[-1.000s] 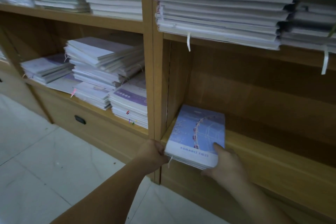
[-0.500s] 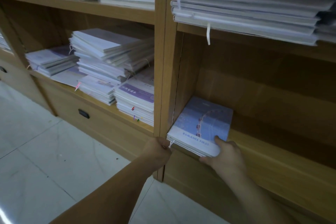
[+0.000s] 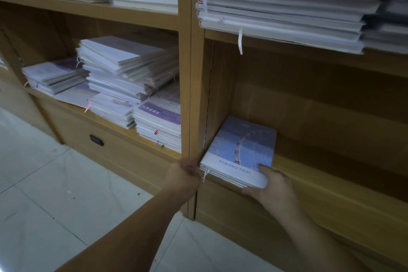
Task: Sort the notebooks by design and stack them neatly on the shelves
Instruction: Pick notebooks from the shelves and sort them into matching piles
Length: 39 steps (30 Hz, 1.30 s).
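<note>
- Wooden shelf unit [image 3: 331, 185]: the blue notebook stack [image 3: 240, 150] lies flat in the lower right compartment, at its front left, beside the upright.
- Left compartment: uneven purple-and-white notebook piles [image 3: 123, 73].
- Right hand [image 3: 276, 187]: thumb on top cover, fingers under front right corner, gripping.
- Left hand [image 3: 183, 176]: fingers curled, gripping the stack's left front corner.
</note>
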Tool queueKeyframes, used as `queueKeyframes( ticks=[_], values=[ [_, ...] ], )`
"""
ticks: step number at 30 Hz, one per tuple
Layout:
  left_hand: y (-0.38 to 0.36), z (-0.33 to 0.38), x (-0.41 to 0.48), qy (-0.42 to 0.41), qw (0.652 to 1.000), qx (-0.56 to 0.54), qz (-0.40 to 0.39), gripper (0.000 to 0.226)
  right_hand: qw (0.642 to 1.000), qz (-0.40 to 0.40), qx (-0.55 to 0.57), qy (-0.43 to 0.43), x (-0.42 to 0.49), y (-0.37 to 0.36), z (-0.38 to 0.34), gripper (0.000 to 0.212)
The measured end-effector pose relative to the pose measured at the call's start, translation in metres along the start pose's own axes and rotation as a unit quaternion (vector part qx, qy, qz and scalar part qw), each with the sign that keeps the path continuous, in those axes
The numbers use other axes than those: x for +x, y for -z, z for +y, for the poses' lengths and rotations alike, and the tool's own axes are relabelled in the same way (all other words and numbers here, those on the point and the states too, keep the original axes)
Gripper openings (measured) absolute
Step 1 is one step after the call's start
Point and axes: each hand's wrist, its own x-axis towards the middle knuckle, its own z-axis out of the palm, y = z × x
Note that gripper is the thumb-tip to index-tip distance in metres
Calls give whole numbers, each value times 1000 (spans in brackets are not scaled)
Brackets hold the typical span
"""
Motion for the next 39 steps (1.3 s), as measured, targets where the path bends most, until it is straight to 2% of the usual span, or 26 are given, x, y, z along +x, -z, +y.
queueKeyframes(
  ticks=[4,7,10,16,24,26,29,30,34,39],
  values=[
    [-1,3,-5,-24,999,25,3,23,999,-23,39,-26,6,11,13,99],
    [-6,7,-8,-85,995,15,-42,36,998,-17,51,-33,8,14,20,95],
    [-12,12,-10,-138,987,41,-75,39,999,3,29,-32,5,8,15,87],
    [-13,13,-13,-139,983,33,-111,48,997,31,47,-53,-4,1,9,75],
    [-1,10,-20,-130,979,5,-155,59,996,-3,76,-41,-21,6,8,73],
    [-1,6,-16,-118,987,23,-108,52,995,-19,89,-38,-21,10,13,75],
    [3,4,-11,-48,997,52,12,32,987,-37,143,-62,-17,15,21,82],
    [4,1,-9,-47,996,69,25,24,985,-42,157,-66,-16,15,24,80],
    [4,-3,-9,-58,992,111,7,12,981,-57,165,-83,-15,14,26,50],
    [-2,2,-8,-77,989,123,15,11,985,-80,116,-96,-17,12,24,33]
  ],
)
